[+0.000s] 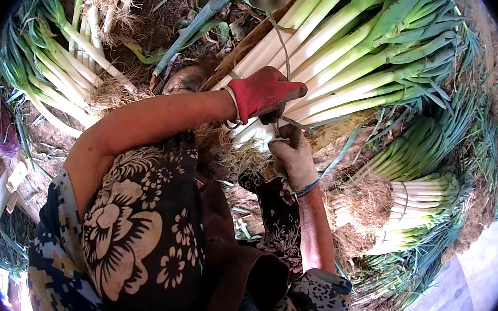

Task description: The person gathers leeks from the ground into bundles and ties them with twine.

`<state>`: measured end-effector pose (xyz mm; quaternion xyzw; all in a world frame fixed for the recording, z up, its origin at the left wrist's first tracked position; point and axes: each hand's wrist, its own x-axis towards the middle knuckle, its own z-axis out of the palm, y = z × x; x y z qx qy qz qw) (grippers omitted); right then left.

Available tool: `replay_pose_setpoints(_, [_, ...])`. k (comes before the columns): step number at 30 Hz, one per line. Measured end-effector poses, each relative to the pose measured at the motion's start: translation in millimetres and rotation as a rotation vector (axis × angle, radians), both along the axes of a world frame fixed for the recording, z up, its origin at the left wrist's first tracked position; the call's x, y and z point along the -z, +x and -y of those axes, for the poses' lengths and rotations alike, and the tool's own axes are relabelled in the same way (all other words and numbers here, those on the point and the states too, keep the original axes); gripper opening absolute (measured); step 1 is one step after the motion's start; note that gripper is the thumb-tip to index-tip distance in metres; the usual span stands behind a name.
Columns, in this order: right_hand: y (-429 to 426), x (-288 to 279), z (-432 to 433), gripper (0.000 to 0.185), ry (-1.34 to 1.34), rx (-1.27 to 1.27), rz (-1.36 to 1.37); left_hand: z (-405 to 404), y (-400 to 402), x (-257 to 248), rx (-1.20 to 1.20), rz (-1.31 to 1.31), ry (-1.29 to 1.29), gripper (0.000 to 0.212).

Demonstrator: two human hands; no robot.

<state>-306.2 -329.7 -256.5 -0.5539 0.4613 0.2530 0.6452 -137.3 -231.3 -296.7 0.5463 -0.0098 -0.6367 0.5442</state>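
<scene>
A thick bunch of large green onions (327, 63) lies slantwise before me, roots towards me and green leaves to the upper right. My left hand (267, 93), in a red glove with dark, dirty fingers, lies over the white stalks near the root end. A thin tie strip (283, 52) runs from above down to this hand. My right hand (292, 153), in a pale, soiled glove, is beside the roots (251, 155) with its fingertips closed on a thin strip end. The underside of the bunch and part of the strip are hidden.
Tied bunches of green onions (412, 204) are piled at the right, roots facing me. Loose green onions (66, 72) lie at the upper left on soil and leaf scraps. A wooden board (343, 129) is under the large bunch. A purple mesh bag (0, 122) sits at the far left.
</scene>
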Motion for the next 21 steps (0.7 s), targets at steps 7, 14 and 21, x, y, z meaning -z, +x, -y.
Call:
replay_pose_setpoints(7, [-5, 20, -12, 0.027, -0.446, -0.240, 0.130, -1, 3, -3, 0.048, 0.066, 0.012, 0.057])
replay_pose_setpoints(14, [-9, 26, -22, 0.022, -1.022, -0.424, 0.288, -5, 4, -3, 0.003, -0.019, -0.025, 0.048])
replay_pose_setpoints(21, [-7, 22, -32, 0.022, -1.010, -0.175, 0.229, -6, 5, 4, -0.004, -0.051, -0.022, 0.046])
